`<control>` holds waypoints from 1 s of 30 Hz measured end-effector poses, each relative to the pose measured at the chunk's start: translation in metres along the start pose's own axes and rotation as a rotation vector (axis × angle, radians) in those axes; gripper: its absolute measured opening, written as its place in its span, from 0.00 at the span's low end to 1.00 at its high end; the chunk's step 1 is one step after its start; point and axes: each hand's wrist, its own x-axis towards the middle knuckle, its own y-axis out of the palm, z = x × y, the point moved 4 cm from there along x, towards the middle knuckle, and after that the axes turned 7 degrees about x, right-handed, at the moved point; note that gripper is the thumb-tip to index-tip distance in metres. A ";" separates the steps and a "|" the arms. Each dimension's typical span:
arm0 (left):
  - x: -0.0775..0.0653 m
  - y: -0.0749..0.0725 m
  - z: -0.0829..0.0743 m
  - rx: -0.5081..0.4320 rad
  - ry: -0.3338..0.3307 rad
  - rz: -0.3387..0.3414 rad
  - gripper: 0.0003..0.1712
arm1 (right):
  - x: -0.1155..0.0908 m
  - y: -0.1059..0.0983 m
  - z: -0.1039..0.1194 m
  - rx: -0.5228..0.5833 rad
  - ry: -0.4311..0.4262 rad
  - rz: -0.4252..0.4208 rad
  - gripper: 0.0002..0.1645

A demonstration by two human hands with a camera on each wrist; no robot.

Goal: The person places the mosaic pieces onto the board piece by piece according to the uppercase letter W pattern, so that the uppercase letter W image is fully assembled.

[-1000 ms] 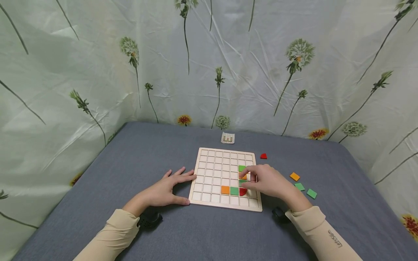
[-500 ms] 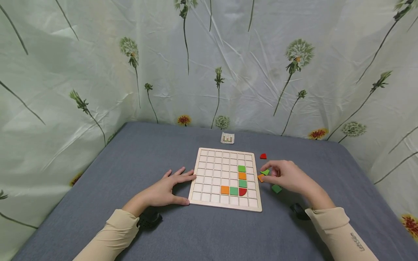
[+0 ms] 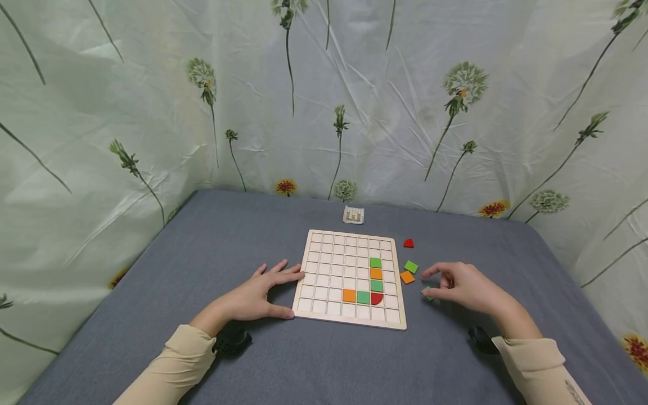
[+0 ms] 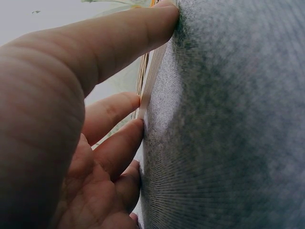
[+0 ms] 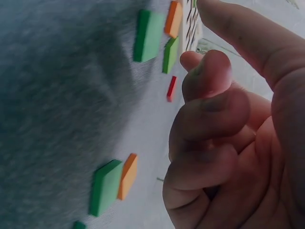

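A square wooden grid board (image 3: 350, 323) lies on the table. My left hand (image 3: 248, 295) rests at its left side, fingers spread and straight, thumb and fingertips touching the edge. In the grid sit green tiles, an orange tile (image 3: 349, 295) at the row's left end and a red rounded tile (image 3: 377, 298) at the corner. Right of the board, my right hand (image 3: 468, 289) hovers with thumb and index finger apart and the other fingers curled, holding nothing. Its thumb partly hides a green tile (image 5: 151, 36). A lime green tile (image 3: 411, 267) and an orange tile (image 3: 407, 277) lie nearby.
A red rounded tile (image 3: 408, 243) lies off the board's upper right. A small card with a printed grid (image 3: 353, 215) is behind the board. Another green tile (image 5: 105, 188) and orange tile (image 5: 127, 176) show in the right wrist view, hidden from the head view.
My right hand has moved right, off the board. Lime green, orange and green tiles now lie between it and the board. My left hand has stayed put.
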 end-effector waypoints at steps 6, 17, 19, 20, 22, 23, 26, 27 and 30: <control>-0.001 0.000 -0.001 -0.001 -0.005 0.005 0.49 | -0.004 0.002 -0.010 0.017 0.008 0.002 0.25; 0.000 0.001 0.000 0.000 -0.004 0.003 0.49 | -0.006 0.008 -0.017 0.038 0.016 0.020 0.26; 0.000 0.001 0.000 -0.002 -0.004 0.005 0.49 | -0.006 0.009 -0.017 0.041 0.018 0.022 0.26; 0.000 0.001 0.000 -0.002 -0.004 0.005 0.49 | -0.006 0.009 -0.017 0.043 0.018 0.022 0.26; 0.001 0.001 0.000 -0.003 -0.003 0.006 0.49 | -0.006 0.009 -0.017 0.044 0.016 0.020 0.25; 0.001 0.001 0.000 -0.003 -0.003 0.006 0.49 | -0.006 0.009 -0.017 0.044 0.014 0.018 0.25; 0.001 0.001 0.000 -0.003 -0.003 0.005 0.50 | -0.006 0.010 -0.017 0.040 0.009 0.013 0.24; 0.001 0.001 0.000 -0.004 -0.003 0.005 0.50 | -0.006 0.010 -0.016 0.038 0.008 0.011 0.24; 0.001 0.000 0.000 -0.008 -0.004 0.006 0.50 | -0.006 0.011 -0.016 0.034 0.005 0.007 0.24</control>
